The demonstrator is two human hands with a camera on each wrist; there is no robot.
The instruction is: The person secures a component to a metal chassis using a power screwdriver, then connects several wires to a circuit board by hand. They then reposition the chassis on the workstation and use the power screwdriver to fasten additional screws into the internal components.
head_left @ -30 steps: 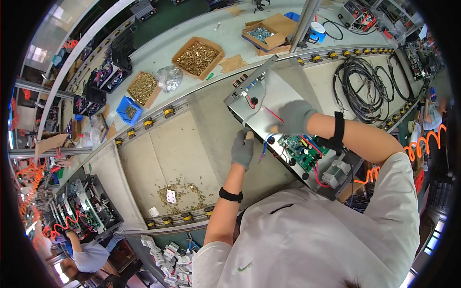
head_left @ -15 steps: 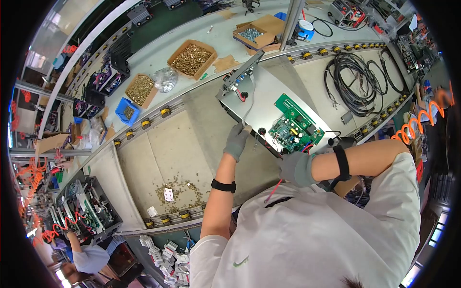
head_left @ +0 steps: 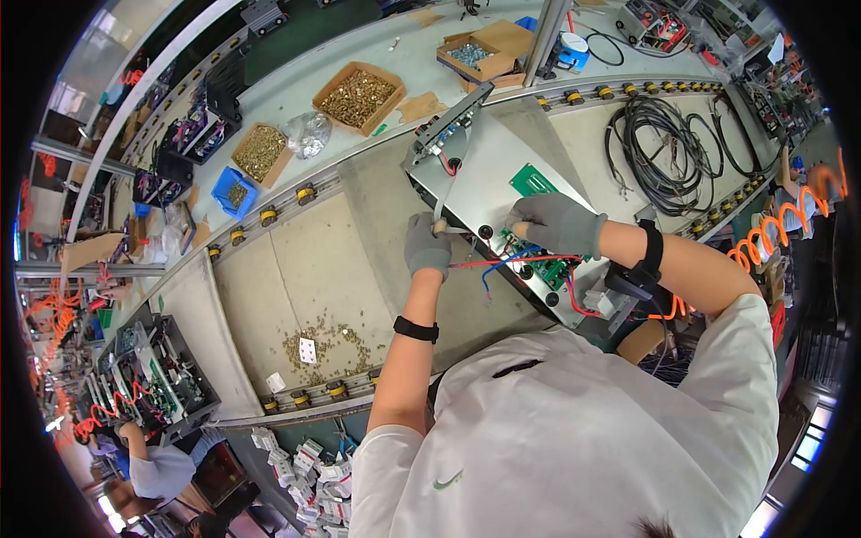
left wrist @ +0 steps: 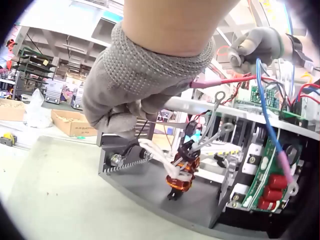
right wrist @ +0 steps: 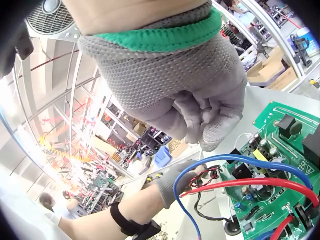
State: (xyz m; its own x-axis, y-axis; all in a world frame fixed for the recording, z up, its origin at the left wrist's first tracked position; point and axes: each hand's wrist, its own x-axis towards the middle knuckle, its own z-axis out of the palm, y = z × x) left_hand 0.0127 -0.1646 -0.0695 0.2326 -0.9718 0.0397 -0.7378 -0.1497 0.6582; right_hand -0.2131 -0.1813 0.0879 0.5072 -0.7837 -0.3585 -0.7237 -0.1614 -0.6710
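In the head view, my gloved left hand [head_left: 427, 247] pinches a grey wire [head_left: 439, 212] beside the left edge of a metal equipment chassis [head_left: 480, 175]. A red wire [head_left: 502, 261] with a pink sleeved end reaches towards this hand. My gloved right hand [head_left: 558, 224] hovers over the green circuit board [right wrist: 280, 165], thumb and fingers bent; its fingertips are partly hidden and I cannot tell if they hold something small. A blue wire [left wrist: 263, 100] with a ring terminal hangs over the chassis edge. Inside the chassis is an orange-wound coil [left wrist: 179, 181] with white leads.
The chassis stands on a roller line, near loose brass-coloured hardware [head_left: 332, 354] and a playing card [head_left: 308, 351]. Coiled black cables [head_left: 664, 157] lie to the right. Behind are cardboard boxes of fasteners [head_left: 359, 96] and a blue bin [head_left: 235, 193]. Another person [head_left: 161, 466] works at lower left.
My right hand went from above the board down to the chassis's near edge, then back up over the board. The red and blue wires now stretch left. My left hand has moved slightly left.
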